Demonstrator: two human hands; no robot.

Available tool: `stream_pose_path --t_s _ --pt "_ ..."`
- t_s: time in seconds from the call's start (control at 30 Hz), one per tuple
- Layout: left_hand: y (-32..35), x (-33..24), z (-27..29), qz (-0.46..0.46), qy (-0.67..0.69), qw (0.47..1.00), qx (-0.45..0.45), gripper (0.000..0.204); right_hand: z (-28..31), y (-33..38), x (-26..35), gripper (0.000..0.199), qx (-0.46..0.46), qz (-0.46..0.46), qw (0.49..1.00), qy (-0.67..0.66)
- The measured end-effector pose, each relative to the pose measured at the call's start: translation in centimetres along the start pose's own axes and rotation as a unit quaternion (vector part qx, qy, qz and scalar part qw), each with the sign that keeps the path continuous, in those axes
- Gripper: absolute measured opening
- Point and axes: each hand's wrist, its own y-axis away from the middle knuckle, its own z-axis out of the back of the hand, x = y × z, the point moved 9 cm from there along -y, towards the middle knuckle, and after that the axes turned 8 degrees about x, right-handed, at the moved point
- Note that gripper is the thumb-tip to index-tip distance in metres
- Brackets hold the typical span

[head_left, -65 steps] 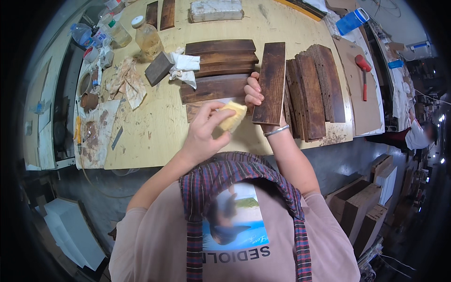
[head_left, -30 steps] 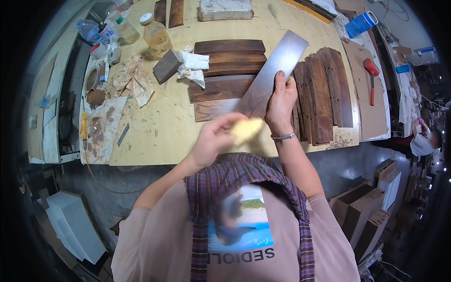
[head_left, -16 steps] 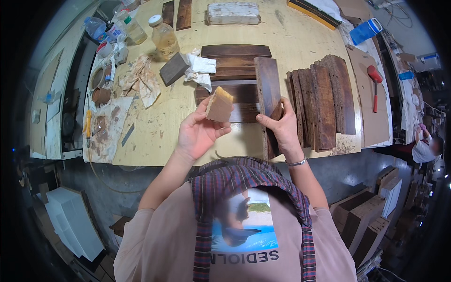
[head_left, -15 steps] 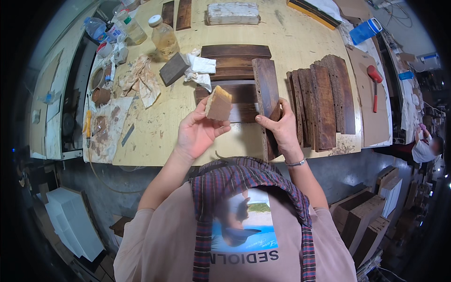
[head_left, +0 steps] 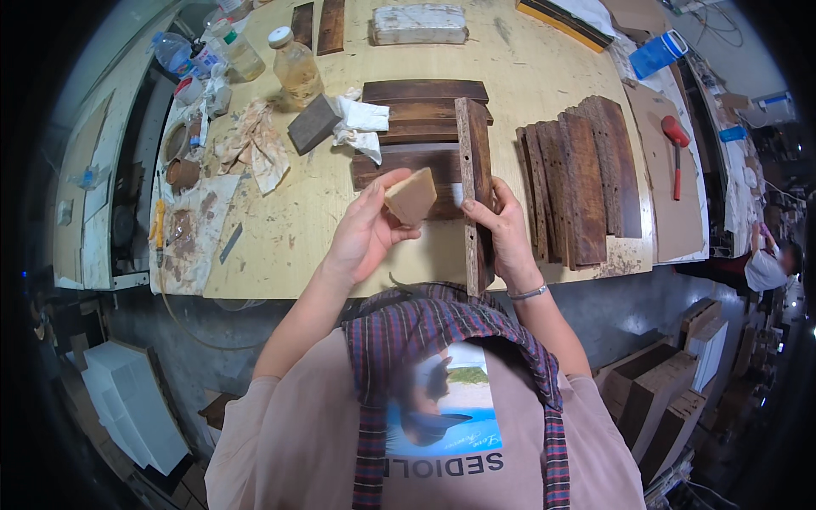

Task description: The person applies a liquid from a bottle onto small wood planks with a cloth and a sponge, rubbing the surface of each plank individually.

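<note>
Above workbench, left hand pinches sponge beside edge-held board.

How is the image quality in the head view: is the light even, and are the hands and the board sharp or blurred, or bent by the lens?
Head view: soft, even light on the workbench, without strong glare; the left hand with the tan sponge block and the right hand on the upright dark board look sharp; the bench edges bend toward the rim, and the corners are black.

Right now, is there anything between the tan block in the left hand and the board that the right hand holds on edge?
Nothing visible: only open air separates the tan block from the board.
</note>
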Motion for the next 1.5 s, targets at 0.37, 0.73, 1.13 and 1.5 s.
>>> stream_pose_path --t_s 0.37,0.73,1.13,1.5 --pt "0.3 -3.3 0.7 -0.050 -0.117 0.991 -0.029 0.051 0.9 0.3 2.7 0.071 -0.045 0.091 0.943 0.317" --pt "-1.1 -7.1 -0.4 -0.156 -0.331 0.928 -0.069 0.050 0.0 2.1 3.1 0.080 -0.027 0.072 0.921 0.381" --pt "-2.1 -9.1 -0.3 -0.208 -0.562 0.796 -0.083 0.052 0.4 2.5 2.7 0.072 -0.004 0.097 0.934 0.344" --pt "-2.2 -9.7 -1.8 -0.191 -0.534 0.816 -0.110 0.051 -0.3 1.2 -0.7 0.065 0.163 -0.044 0.983 -0.077"
